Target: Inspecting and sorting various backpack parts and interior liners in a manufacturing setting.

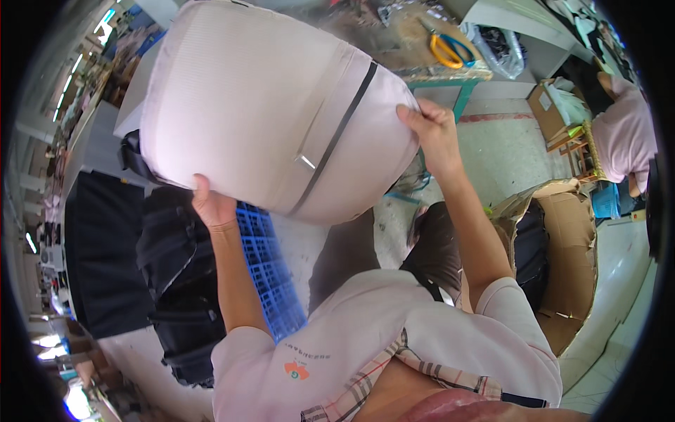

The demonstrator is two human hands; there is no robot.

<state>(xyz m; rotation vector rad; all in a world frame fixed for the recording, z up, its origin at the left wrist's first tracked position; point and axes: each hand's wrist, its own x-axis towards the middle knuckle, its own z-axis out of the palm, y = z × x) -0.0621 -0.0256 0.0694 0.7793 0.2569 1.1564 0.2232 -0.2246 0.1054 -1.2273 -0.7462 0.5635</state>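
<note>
Both my hands hold up a large pale fabric bag piece with rounded corners, which looks turned inside out. A dark strip crosses it, and a small shiny piece lies beside the strip. At its lower left edge my left hand grips with the thumb on top; the other fingers are hidden beneath. My right hand pinches the right edge, fingers curled around it. A black strap or flap shows past the piece's left side.
Scissors with yellow and teal handles lie on the worktable ahead. Black bags and a blue plastic crate stand at left. To the right are an open cardboard box with black material inside and a seated person.
</note>
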